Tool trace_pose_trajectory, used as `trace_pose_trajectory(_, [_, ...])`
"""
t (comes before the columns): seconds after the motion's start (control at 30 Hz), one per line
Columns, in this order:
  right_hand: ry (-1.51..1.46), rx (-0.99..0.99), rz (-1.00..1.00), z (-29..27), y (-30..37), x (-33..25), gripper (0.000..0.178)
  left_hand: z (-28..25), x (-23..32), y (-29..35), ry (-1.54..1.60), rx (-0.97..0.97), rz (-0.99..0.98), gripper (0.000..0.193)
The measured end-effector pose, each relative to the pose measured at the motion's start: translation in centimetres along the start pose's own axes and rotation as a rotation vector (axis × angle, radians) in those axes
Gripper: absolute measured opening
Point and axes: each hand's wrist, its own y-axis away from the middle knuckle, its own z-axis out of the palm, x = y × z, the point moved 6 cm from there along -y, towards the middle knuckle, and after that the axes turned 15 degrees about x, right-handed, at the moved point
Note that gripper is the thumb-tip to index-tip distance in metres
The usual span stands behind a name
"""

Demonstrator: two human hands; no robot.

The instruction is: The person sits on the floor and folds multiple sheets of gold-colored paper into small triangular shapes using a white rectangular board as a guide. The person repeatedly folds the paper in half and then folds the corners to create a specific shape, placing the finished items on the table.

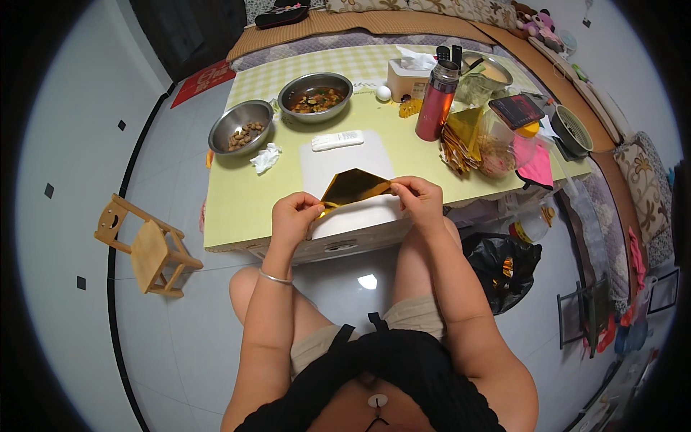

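Between my two hands a sheet of gold foil paper [354,189] is stretched above the near edge of the table, with a raised point at its far side. My left hand [294,214] pinches its left corner between thumb and fingers. At the opposite corner my right hand [420,200] grips the foil in the same way. Under the sheet lies a pale white mat [360,221], partly hidden by the foil. A white remote control [337,140] rests farther back on that mat.
On the table [237,209] stand a metal bowl of peanuts [234,128], a metal bowl of food [317,97], a red bottle [437,104] and a bundle of folded gold paper [461,144]. A black plastic bag [497,281] sits on the floor, right; a small wooden chair [151,252] stands left.
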Motion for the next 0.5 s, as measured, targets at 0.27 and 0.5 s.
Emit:
trace_pose_trajectory(0.27, [-0.158,0.189,-0.044,-5.3,-0.7,0.4,0.028,4.4,2.3,0.8,0.317,-0.048,-0.086,0.005])
trace_pose_trajectory(0.5, [-0.255,0.478,-0.099,-10.4,-0.8,0.0,0.031,12.9,6.2,0.3,0.38,-0.14,-0.079,0.006])
